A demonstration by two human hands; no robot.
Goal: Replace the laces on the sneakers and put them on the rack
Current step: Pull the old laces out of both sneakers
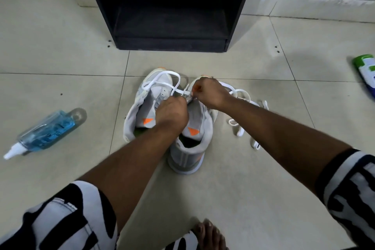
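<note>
Both hands closed in fine pinches over the forward eyelets of the right-hand sneaker: left hand curled down on a run of white lace at the eyelet row, right hand pinching the same lace just beyond it, fingertips nearly touching. What exactly sits between the fingertips is too small to tell, probably the lace tip being fed through a hole. The lace is flat, soft and limp, with no stiffness to push along its length, so my judgement is that it wants holding close to the tip and drawing through, not shoving. Its loop arcs away from the pinch over the toe of the left-hand sneaker, which stands touching its mate, heels toward the person. The shoes look light, with soft collapsing collars (the heel or midsole seems the firmer place to lift from later). To the right of the grip, a second loose lace trails in coils on the tiled floor, easy to snag or tangle. Beyond the hands, straight ahead, stands the dark rack, lower shelf open. Well off to the left lies a blue spray bottle; far right, a green-and-white bottle on its side.
</note>
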